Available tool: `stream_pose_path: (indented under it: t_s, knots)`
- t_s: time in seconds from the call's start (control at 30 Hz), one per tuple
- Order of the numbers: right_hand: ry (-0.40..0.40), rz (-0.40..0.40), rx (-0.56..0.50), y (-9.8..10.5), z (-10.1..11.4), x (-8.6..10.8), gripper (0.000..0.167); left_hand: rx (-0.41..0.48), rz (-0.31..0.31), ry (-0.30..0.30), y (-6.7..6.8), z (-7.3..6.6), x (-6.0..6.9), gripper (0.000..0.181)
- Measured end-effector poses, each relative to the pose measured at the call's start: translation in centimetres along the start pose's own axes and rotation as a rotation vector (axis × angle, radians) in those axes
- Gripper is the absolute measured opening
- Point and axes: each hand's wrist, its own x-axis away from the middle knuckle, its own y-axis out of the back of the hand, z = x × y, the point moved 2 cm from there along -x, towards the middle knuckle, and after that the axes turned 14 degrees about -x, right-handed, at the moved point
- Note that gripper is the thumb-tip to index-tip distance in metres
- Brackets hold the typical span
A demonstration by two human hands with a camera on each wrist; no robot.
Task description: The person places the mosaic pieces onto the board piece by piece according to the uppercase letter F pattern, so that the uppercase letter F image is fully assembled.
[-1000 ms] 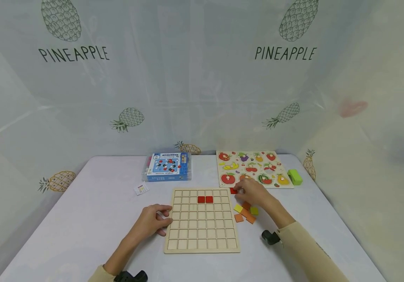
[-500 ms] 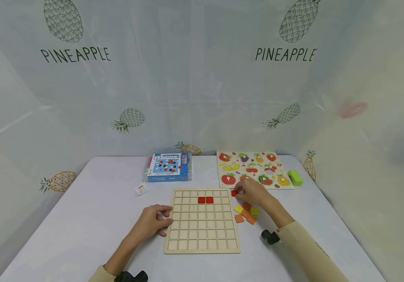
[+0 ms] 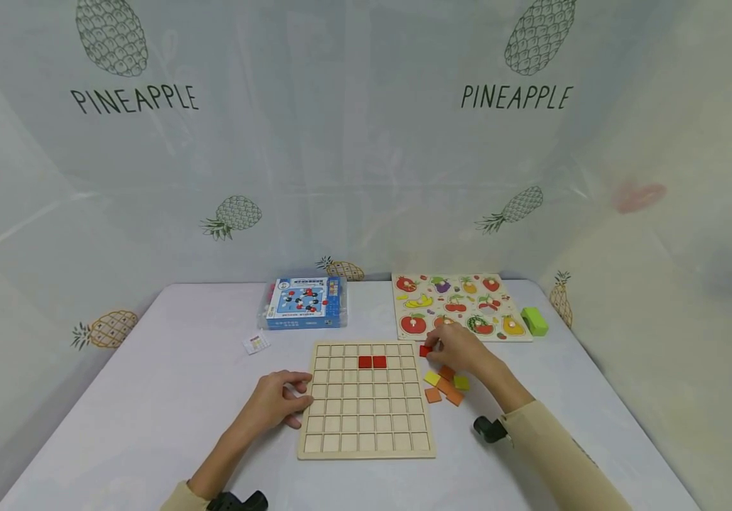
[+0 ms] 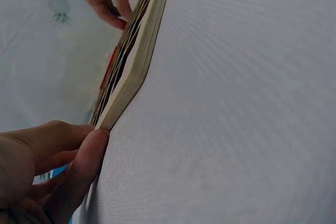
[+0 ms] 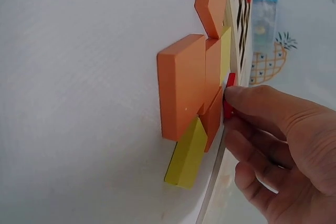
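The wooden grid board lies flat, with two red square tiles side by side in its second row. Along the board's left edge my left hand touches the rim with its index finger and thumb; the left wrist view shows both tips at the rim. Beyond the far right corner, my right hand pinches a loose red tile between thumb and fingers, low over the table. Just nearer lies a small pile of tiles: orange, yellow and yellow-green, some overlapping.
A fruit puzzle board lies behind my right hand, beside a green block. At the back left stands a blue-and-white box in a clear case, with a small printed card in front.
The red tile at my right fingers has shifted slightly toward me, away from the fruit puzzle board. My left hand and the grid board have stayed put.
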Motion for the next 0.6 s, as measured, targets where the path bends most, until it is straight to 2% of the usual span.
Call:
stream_pose_path:
  t_s: [0.47, 0.6]
  knots:
    - [-0.024, -0.001, -0.003, 0.3, 0.9, -0.1, 0.014, 0.001, 0.001, 0.003, 0.0, 0.1, -0.1, 0.043]
    - [0.026, -0.009, 0.0, 0.4, 1.6, -0.3, 0.015, -0.009, -0.004, -0.003, 0.0, 0.1, -0.1, 0.042]
